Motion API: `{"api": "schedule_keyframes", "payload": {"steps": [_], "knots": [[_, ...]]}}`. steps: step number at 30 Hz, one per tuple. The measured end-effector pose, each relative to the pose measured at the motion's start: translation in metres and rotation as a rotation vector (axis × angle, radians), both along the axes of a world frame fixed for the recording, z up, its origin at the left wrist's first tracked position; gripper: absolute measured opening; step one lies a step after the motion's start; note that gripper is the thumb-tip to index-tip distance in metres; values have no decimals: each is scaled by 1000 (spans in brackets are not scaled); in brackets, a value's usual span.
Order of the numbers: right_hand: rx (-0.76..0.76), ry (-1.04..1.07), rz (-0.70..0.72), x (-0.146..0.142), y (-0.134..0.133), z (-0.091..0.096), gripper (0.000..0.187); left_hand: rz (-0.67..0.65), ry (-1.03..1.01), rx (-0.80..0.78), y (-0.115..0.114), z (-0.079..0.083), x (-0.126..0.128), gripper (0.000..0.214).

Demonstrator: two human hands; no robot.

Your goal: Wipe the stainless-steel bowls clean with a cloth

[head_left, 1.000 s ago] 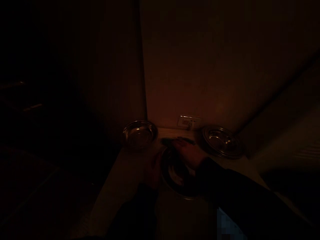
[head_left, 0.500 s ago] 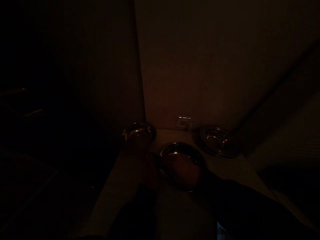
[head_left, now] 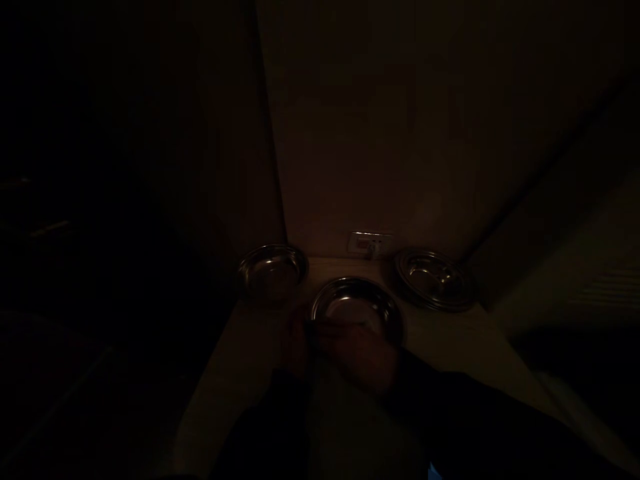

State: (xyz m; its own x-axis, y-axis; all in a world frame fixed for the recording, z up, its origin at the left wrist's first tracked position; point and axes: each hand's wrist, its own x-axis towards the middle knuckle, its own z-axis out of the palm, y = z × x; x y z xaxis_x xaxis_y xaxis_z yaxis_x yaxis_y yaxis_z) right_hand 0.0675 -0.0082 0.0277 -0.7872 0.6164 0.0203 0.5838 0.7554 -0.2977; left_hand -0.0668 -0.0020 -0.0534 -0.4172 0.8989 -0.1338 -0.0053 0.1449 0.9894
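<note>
The picture is very dark. A round shiny metal plate [head_left: 357, 305] with a raised rim lies in the middle of the small table. My right hand [head_left: 363, 353] reaches across its near edge from the right, fingers pressed together and pointing left. A dark shape shows at the fingertips, but I cannot make out what it is. My left hand [head_left: 296, 343] is close by, at the plate's left edge, its fingers lost in shadow. Whether it grips the rim I cannot tell.
Another metal dish [head_left: 273, 272] sits at the table's back left corner. At the back right lies a stack of metal plates [head_left: 435, 283]. A socket panel [head_left: 371, 243] is on the wall [head_left: 380, 147] just behind the pale table [head_left: 240, 373].
My right hand has drawn back from the inside of the middle plate to its near edge, closer to my left hand. The view has shifted slightly.
</note>
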Motion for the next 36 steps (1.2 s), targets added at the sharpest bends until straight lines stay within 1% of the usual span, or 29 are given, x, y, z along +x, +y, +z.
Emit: {"api": "schedule_keyframes", "payload": {"steps": [3,6,8,10,12,14,16,17,18,19,21,23,24,25,27,28,29,31,33,34,36], "knots": [[64,-60,59,6,-8,-1,30,18,-31,6,-3,12,2,31],[164,-113,48,11,-19,-5,26,-27,-15,17,-6,19,4,32],[234,-113,37,16,-29,-8,25,-54,20,11,-7,21,4,35],[303,-90,11,25,-38,-10,26,-39,12,8,-8,21,5,36],[362,-71,10,40,-46,-11,29,-48,-12,19,-8,20,5,37],[402,-61,47,62,-51,-11,34,-81,-19,37,-8,19,5,38],[404,-100,39,87,-48,-11,38,-103,6,48,-7,19,4,38],[392,-125,57,100,-43,-12,41,-100,11,47,-7,19,4,38],[381,-150,40,110,-37,-12,43,-99,9,42,-7,19,4,37],[376,-157,-3,118,-28,-11,46,-106,3,36,-7,20,4,37],[336,-179,-153,124,-6,-7,49,-108,-16,14,-7,22,4,36],[266,-217,-294,116,17,1,49,-76,-23,-14,-8,26,4,34],[263,-220,-353,108,27,5,47,-58,-25,-23,-8,28,5,33],[267,-221,-372,98,36,9,46,-40,-29,-32,-8,30,5,32],[248,-253,-314,76,49,11,43,-25,-24,-43,-8,35,7,31],[212,-287,-275,65,54,10,40,-20,-5,-47,-7,37,7,31],[184,-321,-283,55,57,6,37,-9,21,-53,-7,38,8,31],[111,-318,-304,38,61,-5,35,-7,57,-64,-6,38,9,30],[32,-255,-332,24,60,-16,37,-25,65,-57,-4,35,9,31],[-6,-216,-318,18,58,-21,39,-28,68,-49,-4,33,8,32],[-79,-136,-236,11,51,-27,45,-15,88,-27,-3,28,7,32]]}}
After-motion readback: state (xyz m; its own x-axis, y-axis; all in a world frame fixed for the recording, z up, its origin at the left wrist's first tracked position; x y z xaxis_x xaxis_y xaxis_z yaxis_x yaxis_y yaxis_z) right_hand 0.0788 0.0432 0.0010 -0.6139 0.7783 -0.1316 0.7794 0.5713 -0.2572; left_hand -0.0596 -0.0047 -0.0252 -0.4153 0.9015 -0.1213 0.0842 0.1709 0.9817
